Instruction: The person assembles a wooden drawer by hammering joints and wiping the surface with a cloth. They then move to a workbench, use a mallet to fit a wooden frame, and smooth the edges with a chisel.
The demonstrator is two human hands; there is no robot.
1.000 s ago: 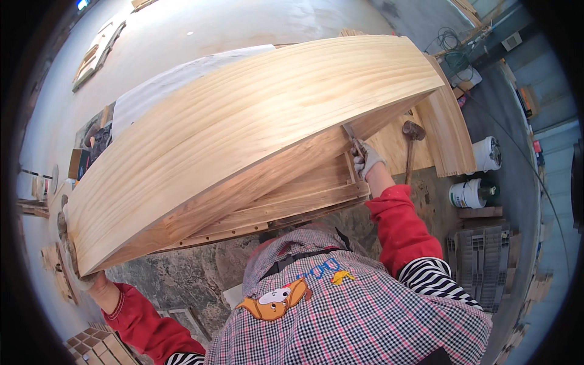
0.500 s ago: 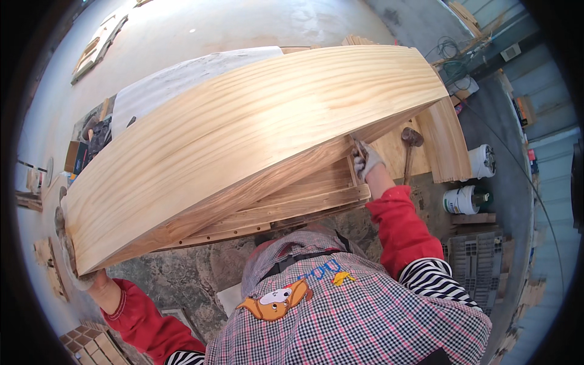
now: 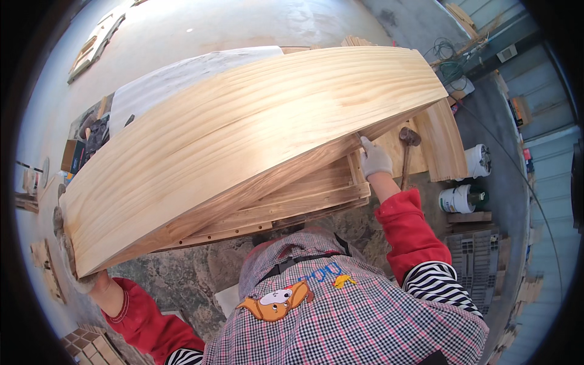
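Note:
A large pale wooden board (image 3: 255, 134), broad and bowed by the lens, lies slanted across the workbench, its left end nearer me. In a pale, dirty glove, my left hand (image 3: 79, 283) grips that left end, its fingers along the end face. My right hand (image 3: 376, 161), also gloved, is at the board's near lower edge toward the right. One finger points up to the edge and the others are curled; a small dark tip shows there, too little to name. Below the board sits a wooden frame (image 3: 292, 207) with small holes in its front strip.
A mallet (image 3: 410, 137) lies right of my right hand, beside curved wooden boards (image 3: 447, 143). Two white buckets (image 3: 457, 199) stand at the right, above a grey plastic pallet (image 3: 473, 261). A white sheet (image 3: 164, 82) lies behind the board, and a cable (image 3: 517, 152) runs along the right.
My right hand has turned and shifted slightly right, its back now showing. The thin grey piece in its fingers is now mostly hidden. My left hand stays on the board's end.

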